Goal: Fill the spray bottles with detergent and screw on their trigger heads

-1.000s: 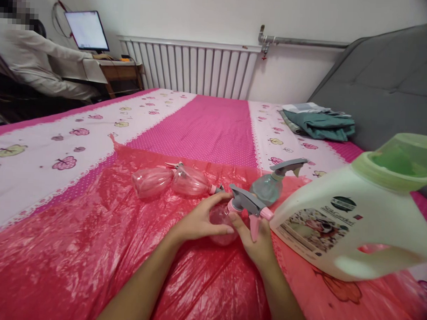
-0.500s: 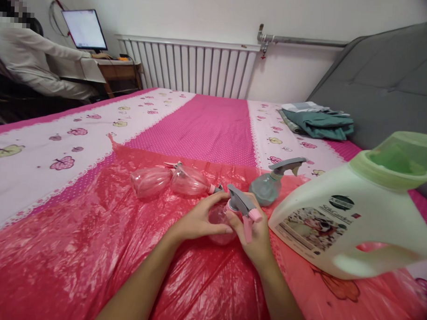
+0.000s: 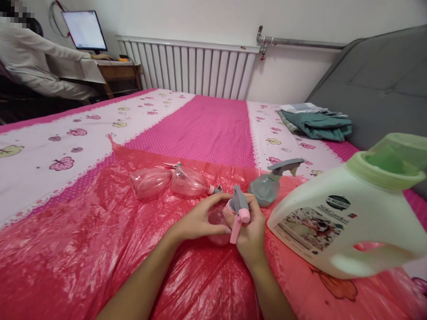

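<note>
A clear spray bottle (image 3: 218, 228) stands on the red plastic sheet (image 3: 126, 241), its grey and pink spray head (image 3: 239, 205) on top. My left hand (image 3: 197, 220) is wrapped round the bottle's body from the left. My right hand (image 3: 253, 226) grips the spray head at its collar, the fingers partly hidden behind it. Behind my hands, to the left, two clear bottles (image 3: 151, 181) (image 3: 190, 180) lie on their sides. A bottle with bluish liquid (image 3: 265, 189) and a grey spray head stands just beyond my right hand.
A large white jug (image 3: 337, 220) with a green cap stands at the right on the sheet. Folded cloths (image 3: 316, 121) lie on the bed (image 3: 211, 127) near the grey headboard (image 3: 384, 82). A person (image 3: 38, 60) sits at a desk with a monitor (image 3: 85, 30) at the far left.
The spray head has turned in my right hand, its nozzle swinging left and toward me. My right hand has shifted slightly left; my left hand has stayed round the bottle.
</note>
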The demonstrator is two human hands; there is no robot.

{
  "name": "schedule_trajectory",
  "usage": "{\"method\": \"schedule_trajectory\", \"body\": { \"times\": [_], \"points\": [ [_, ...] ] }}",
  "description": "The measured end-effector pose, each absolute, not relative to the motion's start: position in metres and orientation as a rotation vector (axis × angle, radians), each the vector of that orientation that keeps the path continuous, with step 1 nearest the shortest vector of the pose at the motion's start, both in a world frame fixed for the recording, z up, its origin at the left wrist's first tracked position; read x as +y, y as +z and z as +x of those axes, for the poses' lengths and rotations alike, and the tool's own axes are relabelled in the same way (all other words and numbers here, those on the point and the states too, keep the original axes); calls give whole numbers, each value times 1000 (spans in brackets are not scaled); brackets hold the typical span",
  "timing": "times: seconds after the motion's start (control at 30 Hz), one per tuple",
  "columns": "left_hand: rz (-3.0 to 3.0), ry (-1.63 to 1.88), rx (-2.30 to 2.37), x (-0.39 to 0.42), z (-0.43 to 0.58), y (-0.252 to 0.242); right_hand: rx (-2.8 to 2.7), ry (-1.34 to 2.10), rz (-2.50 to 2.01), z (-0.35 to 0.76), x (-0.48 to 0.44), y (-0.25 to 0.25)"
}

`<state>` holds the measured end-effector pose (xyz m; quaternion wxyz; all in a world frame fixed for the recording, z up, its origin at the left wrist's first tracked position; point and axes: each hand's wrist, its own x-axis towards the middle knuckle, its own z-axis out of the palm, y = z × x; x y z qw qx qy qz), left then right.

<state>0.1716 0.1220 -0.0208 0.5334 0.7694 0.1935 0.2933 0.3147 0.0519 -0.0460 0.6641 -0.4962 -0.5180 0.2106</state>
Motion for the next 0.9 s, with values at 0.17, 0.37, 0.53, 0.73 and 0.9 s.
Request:
{"method": "schedule_trajectory", "body": {
  "times": [0.17, 0.37, 0.53, 0.73, 0.9],
  "points": [
    [1821, 680, 471, 122, 172, -20, -1129, 471, -1093, 310, 54, -46],
    [1795, 618, 403, 123, 164, -17, -1116, 479, -1056, 307, 55, -44],
    [1824, 928, 379, 113, 179, -23, -1112, 584, -978, 302, 55, -42],
    [1902, 1324, 595, 104, 193, -27, -1130, 656, -954, 299, 58, -48],
    [1801, 1373, 642, 110, 188, -23, -1135, 645, -1013, 299, 58, -51]
  ]
}}
